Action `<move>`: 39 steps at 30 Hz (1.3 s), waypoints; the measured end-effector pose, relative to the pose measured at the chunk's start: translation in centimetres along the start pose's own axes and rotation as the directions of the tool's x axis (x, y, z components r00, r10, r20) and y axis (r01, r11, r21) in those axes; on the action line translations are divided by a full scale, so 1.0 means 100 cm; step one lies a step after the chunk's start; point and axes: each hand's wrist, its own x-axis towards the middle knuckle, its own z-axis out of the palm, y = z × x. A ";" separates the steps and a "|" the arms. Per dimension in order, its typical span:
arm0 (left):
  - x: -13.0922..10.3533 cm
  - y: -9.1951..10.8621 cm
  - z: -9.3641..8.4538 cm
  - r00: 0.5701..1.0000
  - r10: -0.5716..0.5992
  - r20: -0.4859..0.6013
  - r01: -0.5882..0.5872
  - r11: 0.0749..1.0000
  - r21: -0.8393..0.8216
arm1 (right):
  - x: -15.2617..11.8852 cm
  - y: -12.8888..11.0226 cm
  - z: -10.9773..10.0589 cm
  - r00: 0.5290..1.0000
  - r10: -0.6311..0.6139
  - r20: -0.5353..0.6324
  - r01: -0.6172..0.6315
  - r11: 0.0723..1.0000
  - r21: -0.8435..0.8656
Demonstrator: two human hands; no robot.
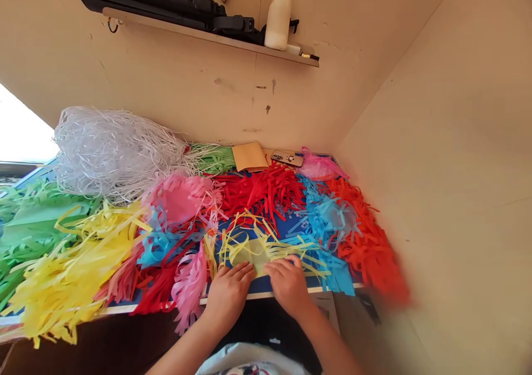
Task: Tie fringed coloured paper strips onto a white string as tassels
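Note:
A pale yellow sheet of fringed tissue paper (256, 253) lies near the table's front edge, its cut strips spreading to both sides and away from me. My left hand (231, 289) is closed on the left part of its near edge, fingers together on top and thumb hidden. At the right part of the same edge, my right hand (287, 282) has curled fingers gripping the paper. Pink fringed paper (192, 286) hangs over the front edge just left of my left hand. Blue fringed paper (338, 222) lies beyond my right hand.
Around lie yellow fringed paper (89, 264), green fringed paper (37, 225), red fringed paper (264, 189), orange-red fringed paper (369, 242) and a white stringy heap (112, 153). A phone (287, 158) and tan folded paper (250, 156) rest behind. Above, a wall shelf (183, 30) holds a white bottle (278, 18).

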 end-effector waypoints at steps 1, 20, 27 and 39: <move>0.000 -0.001 -0.001 1.000 -0.008 0.006 0.008 1.000 -0.006 | -0.001 0.000 -0.005 1.000 0.020 -0.005 -0.020 1.000 -0.023; 0.017 0.013 -0.041 0.987 -0.114 0.115 0.118 0.992 -0.034 | 0.019 0.009 -0.004 0.977 0.021 0.214 -0.038 0.996 0.077; 0.027 -0.011 -0.027 0.939 -0.295 0.177 0.298 0.955 0.011 | 0.027 0.012 0.001 0.961 0.204 0.188 -0.201 0.979 -0.033; 0.041 -0.022 -0.022 0.874 -0.443 0.199 0.413 0.894 0.176 | 0.045 0.013 0.021 0.929 0.339 0.145 -0.299 0.924 -0.240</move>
